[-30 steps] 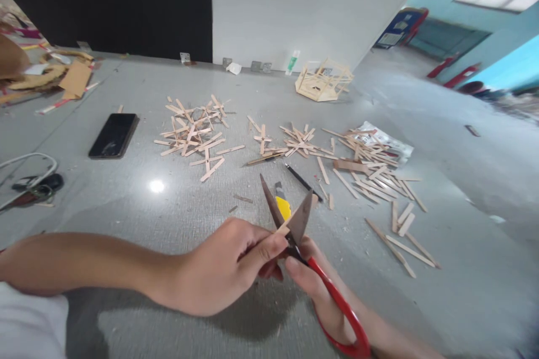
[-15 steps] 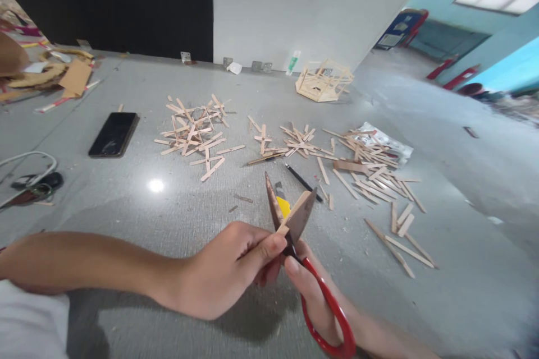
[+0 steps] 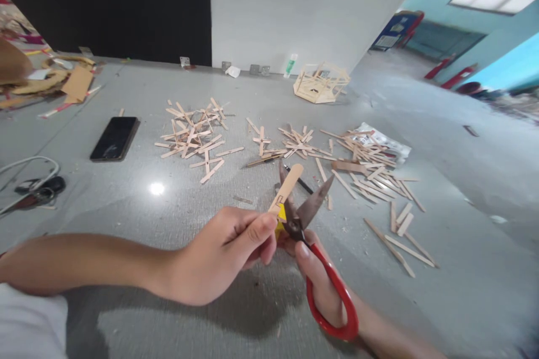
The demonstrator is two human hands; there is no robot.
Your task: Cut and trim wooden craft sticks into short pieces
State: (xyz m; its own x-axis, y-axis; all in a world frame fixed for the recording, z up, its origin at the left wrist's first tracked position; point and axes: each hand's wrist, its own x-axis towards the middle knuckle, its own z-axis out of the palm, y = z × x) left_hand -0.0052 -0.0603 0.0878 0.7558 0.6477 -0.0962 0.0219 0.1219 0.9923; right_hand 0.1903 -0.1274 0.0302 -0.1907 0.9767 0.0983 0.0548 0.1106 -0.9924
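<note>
Your left hand (image 3: pixel 225 255) pinches a flat, round-ended, pale wooden stick (image 3: pixel 291 180), which overlaps one parted blade of the red-handled metal scissors (image 3: pixel 315 206) gripped in your right hand (image 3: pixel 322 283). Beyond your right hand, loose pale wooden sticks (image 3: pixel 381 186) partly cover a white printed plastic packet (image 3: pixel 389 146); its contents are indeterminable. Farther forward stands an openwork pale wooden frame (image 3: pixel 324 95). A yellow-bodied cutter (image 3: pixel 282 214) shows behind the held stick; the scissors partly obscure a slim black pen (image 3: pixel 305 185).
</note>
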